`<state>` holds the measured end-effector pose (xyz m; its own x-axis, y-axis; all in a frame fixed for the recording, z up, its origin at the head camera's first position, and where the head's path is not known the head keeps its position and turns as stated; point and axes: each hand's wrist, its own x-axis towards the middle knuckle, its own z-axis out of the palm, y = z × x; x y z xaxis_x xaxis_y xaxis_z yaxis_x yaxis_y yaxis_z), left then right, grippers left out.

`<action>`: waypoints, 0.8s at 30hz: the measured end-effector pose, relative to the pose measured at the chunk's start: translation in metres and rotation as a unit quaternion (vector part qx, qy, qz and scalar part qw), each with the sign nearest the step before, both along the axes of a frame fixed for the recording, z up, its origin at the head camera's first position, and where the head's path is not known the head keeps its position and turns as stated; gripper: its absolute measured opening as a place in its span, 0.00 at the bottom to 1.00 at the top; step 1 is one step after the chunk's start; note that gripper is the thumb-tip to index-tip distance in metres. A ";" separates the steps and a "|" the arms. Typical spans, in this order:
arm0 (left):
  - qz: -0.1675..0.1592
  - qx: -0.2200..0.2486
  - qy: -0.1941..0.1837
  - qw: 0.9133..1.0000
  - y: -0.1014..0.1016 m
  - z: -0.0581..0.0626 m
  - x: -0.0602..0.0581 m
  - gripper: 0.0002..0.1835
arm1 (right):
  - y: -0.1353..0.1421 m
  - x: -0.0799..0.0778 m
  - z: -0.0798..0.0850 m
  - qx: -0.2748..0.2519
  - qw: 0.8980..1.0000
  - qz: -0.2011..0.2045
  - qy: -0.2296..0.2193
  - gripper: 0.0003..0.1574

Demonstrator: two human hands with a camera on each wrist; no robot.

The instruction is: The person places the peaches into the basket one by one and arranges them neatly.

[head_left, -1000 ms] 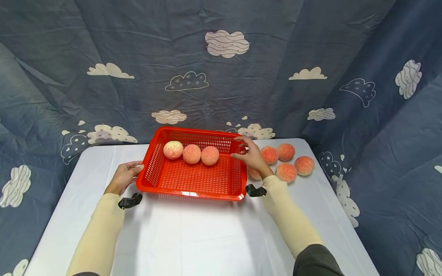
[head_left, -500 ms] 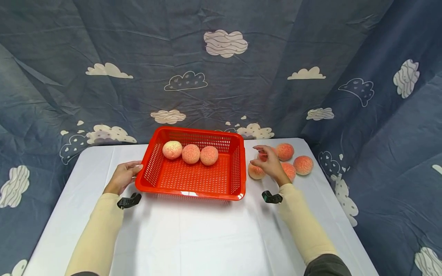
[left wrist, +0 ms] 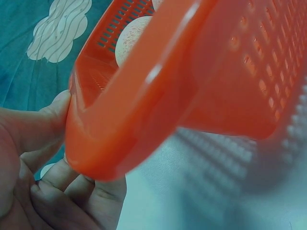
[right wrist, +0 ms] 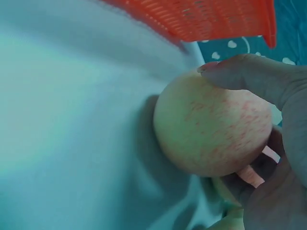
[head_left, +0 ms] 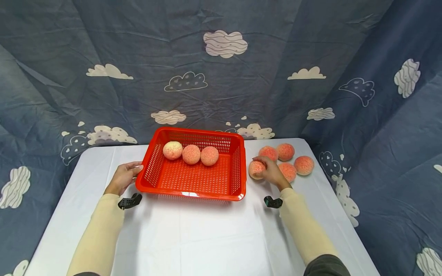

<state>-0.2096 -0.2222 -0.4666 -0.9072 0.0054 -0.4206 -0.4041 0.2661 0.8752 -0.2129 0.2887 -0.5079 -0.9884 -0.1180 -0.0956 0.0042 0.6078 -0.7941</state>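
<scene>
A red plastic basket (head_left: 238, 197) with perforated walls sits toward the back of the table. Three peaches lie in a row along its far side, the leftmost peach (head_left: 172, 150) paler than the others. At the basket's left end, my left hand (head_left: 122, 177) holds the rim, thumb above and fingers underneath in the left wrist view. To the right of the basket, my right hand (head_left: 274, 174) grips a yellow-pink peach (right wrist: 211, 127), its thumb over one side and its fingers around the other. This peach is close over the white tablecloth.
Several more peaches are grouped just beyond and right of my right hand, among them one peach (head_left: 304, 165) at the far right. A dark blue curtain (head_left: 221, 92) with cloud prints hangs behind the white table (head_left: 207, 237).
My right hand has left the basket's right end, moved right, and come down onto the nearest peach, which it now grips. My left hand and the basket stay in place.
</scene>
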 end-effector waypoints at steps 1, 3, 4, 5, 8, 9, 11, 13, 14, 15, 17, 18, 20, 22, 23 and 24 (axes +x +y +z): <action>0.001 -0.001 -0.001 1.000 0.000 0.000 0.000 0.27 | 0.000 0.000 -0.002 0.004 1.000 0.001 0.002 0.40; 0.001 -0.002 -0.002 1.000 0.000 -0.001 0.000 0.27 | 0.001 0.001 -0.004 0.007 1.000 0.000 0.003 0.41; 0.002 -0.003 -0.003 1.000 0.000 -0.001 0.000 0.27 | 0.001 0.001 -0.005 0.009 1.000 -0.001 0.004 0.41; 0.003 -0.003 -0.004 1.000 0.000 -0.001 0.000 0.27 | 0.001 0.001 -0.007 0.009 1.000 -0.004 0.001 0.42; 0.007 -0.004 -0.010 1.000 0.001 -0.001 -0.001 0.27 | 0.000 0.000 -0.009 0.017 1.000 -0.004 0.000 0.44; 0.008 -0.004 -0.011 1.000 0.001 -0.001 -0.001 0.27 | 0.000 0.000 -0.010 0.021 1.000 -0.005 -0.001 0.45; 0.009 -0.001 -0.009 1.000 0.001 -0.001 -0.001 0.27 | -0.001 -0.001 -0.010 0.029 1.000 -0.008 -0.003 0.45; 0.009 0.001 -0.006 1.000 0.001 -0.002 0.000 0.27 | -0.002 0.000 -0.010 0.035 0.999 -0.014 -0.010 0.46; 0.008 0.002 -0.005 1.000 0.001 -0.002 0.000 0.27 | -0.003 0.001 -0.009 0.036 0.999 -0.018 -0.017 0.47; 0.008 0.003 -0.004 1.000 0.001 -0.001 0.000 0.27 | -0.003 0.002 -0.009 0.036 0.999 -0.023 -0.027 0.47; 0.009 0.002 -0.005 1.000 0.001 -0.001 0.000 0.27 | -0.003 0.004 -0.010 0.033 0.998 -0.033 -0.044 0.49; 0.009 0.000 -0.007 1.000 0.001 -0.001 0.000 0.27 | -0.004 0.005 -0.011 0.029 0.998 -0.036 -0.051 0.50; 0.009 -0.002 -0.008 1.000 0.001 -0.001 0.000 0.27 | -0.003 0.006 -0.013 0.028 0.997 -0.038 -0.058 0.51; 0.011 -0.003 -0.011 1.000 0.002 -0.001 0.000 0.27 | -0.002 0.007 -0.016 0.030 0.997 -0.032 -0.058 0.51; 0.011 -0.003 -0.011 1.000 0.001 -0.001 0.000 0.27 | -0.002 0.007 -0.016 0.031 0.997 -0.029 -0.058 0.51; 0.010 -0.003 -0.010 1.000 0.001 -0.002 0.000 0.27 | -0.001 0.007 -0.017 0.032 0.998 -0.023 -0.057 0.51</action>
